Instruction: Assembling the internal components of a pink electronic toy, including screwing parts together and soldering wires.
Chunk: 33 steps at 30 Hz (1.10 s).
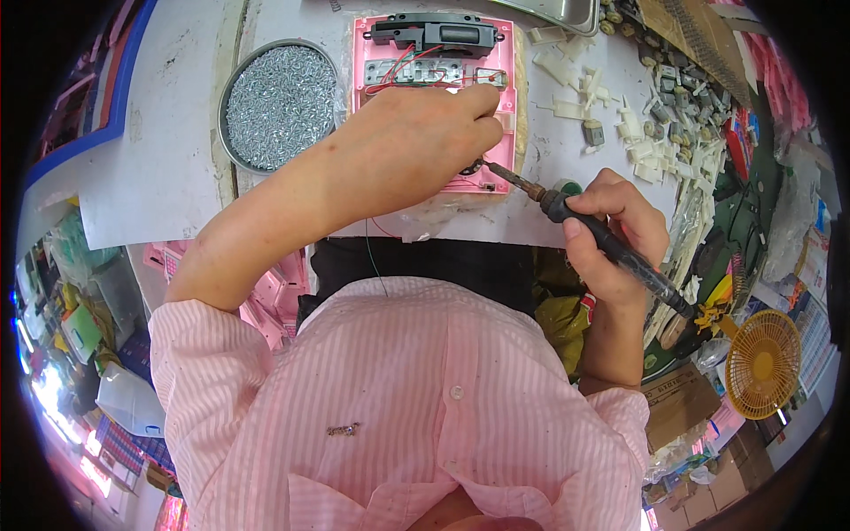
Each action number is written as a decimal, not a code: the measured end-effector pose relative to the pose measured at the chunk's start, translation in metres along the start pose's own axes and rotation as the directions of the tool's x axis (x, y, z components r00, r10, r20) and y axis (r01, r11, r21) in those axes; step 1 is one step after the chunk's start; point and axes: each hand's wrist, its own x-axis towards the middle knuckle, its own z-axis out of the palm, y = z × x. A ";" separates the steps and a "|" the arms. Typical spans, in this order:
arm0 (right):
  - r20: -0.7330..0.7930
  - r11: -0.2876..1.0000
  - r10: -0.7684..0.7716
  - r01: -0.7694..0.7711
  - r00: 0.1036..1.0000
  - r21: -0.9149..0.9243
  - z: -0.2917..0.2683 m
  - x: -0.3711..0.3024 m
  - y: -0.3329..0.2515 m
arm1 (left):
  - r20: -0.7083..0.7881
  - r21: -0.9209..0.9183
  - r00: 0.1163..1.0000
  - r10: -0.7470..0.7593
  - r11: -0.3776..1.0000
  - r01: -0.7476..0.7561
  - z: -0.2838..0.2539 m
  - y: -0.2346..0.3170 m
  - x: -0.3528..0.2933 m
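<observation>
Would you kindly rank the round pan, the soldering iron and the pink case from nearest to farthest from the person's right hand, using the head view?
1. Soldering iron: held in the right hand.
2. Pink case: left of that hand.
3. Round pan: farther left, past the case.

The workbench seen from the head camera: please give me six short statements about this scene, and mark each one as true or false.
1. The right hand holds a soldering iron. True.
2. The left hand is over the pink casing. True.
3. A round bowl holds many small metal pieces. True.
4. The bowl stands to the right of the casing. False: it stands to the left.
5. All wires in the casing are blue. False: red wires show there.
6. The person's sleeves are plain black. False: the sleeves are striped pink and white.
</observation>
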 end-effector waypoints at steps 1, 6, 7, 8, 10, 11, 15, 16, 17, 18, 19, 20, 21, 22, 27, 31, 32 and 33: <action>-0.008 1.000 -0.011 0.011 1.000 0.003 -0.001 0.000 0.000 | 0.010 0.008 1.000 0.000 1.000 0.000 -0.001 0.000 0.000; -0.028 0.997 -0.023 0.025 0.999 0.070 -0.015 -0.010 -0.003 | 0.024 0.023 1.000 0.003 1.000 -0.004 -0.004 -0.001 0.001; -0.038 0.997 -0.023 0.026 0.999 0.076 -0.017 -0.011 -0.003 | 0.016 0.013 1.000 0.017 1.000 -0.017 -0.005 -0.002 0.002; -0.047 0.996 -0.023 0.027 0.999 0.082 -0.019 -0.011 -0.004 | 0.009 0.004 0.999 0.030 1.000 -0.030 -0.005 -0.003 0.002; -0.055 0.996 -0.025 0.030 0.998 0.085 -0.019 -0.013 -0.004 | -0.010 0.020 0.996 0.085 0.996 -0.085 -0.005 -0.006 0.001; -0.053 0.996 -0.029 0.033 0.998 0.080 -0.019 -0.013 -0.005 | -0.019 0.028 0.993 0.112 0.993 -0.112 -0.005 -0.007 0.001; -0.032 0.996 -0.040 0.042 0.999 0.083 -0.013 -0.009 -0.005 | 0.006 0.060 0.987 0.159 0.985 -0.159 -0.007 -0.009 0.003; -0.024 0.997 -0.042 0.043 0.999 0.067 -0.012 -0.009 -0.005 | 0.008 0.078 0.986 0.167 0.983 -0.167 -0.007 -0.008 0.004; -0.017 0.998 -0.044 0.045 0.999 0.052 -0.010 -0.008 -0.004 | 0.010 0.097 0.985 0.175 0.980 -0.175 -0.007 -0.007 0.005; -0.008 0.998 -0.046 0.046 0.999 0.036 -0.010 -0.007 -0.004 | 0.021 0.107 0.983 0.184 0.977 -0.185 -0.008 -0.007 0.005; 0.024 0.999 -0.030 0.029 0.999 0.017 -0.010 -0.007 -0.006 | 0.031 0.118 0.981 0.193 0.974 -0.196 -0.008 -0.006 0.005; 0.055 1.000 -0.013 0.013 0.998 -0.002 -0.010 -0.006 -0.009 | 0.042 0.128 0.978 0.203 0.970 -0.206 -0.009 -0.006 0.006; 0.085 1.000 0.004 -0.002 0.996 -0.022 -0.010 -0.006 -0.010 | 0.049 0.144 0.976 0.211 0.966 -0.216 -0.009 -0.005 0.007; 0.087 1.000 0.004 -0.002 0.996 -0.022 -0.010 -0.006 -0.010 | 0.055 0.160 0.974 0.219 0.961 -0.225 -0.010 -0.004 0.007; 0.099 1.000 0.010 -0.007 0.995 -0.030 -0.008 -0.005 -0.008 | 0.070 0.183 0.971 0.227 0.954 -0.236 -0.008 -0.002 0.006; 0.034 0.998 -0.049 0.050 0.998 -0.030 -0.001 0.000 -0.003 | 0.075 0.196 0.971 0.225 0.952 -0.236 -0.008 -0.001 0.005; 0.039 0.998 -0.040 0.042 0.998 -0.042 -0.001 0.002 -0.004 | 0.069 0.197 0.971 0.228 0.951 -0.237 -0.008 -0.001 0.005; 0.046 0.998 -0.035 0.037 0.998 -0.052 -0.001 0.002 -0.005 | 0.063 0.193 0.972 0.227 0.953 -0.235 -0.007 -0.001 0.004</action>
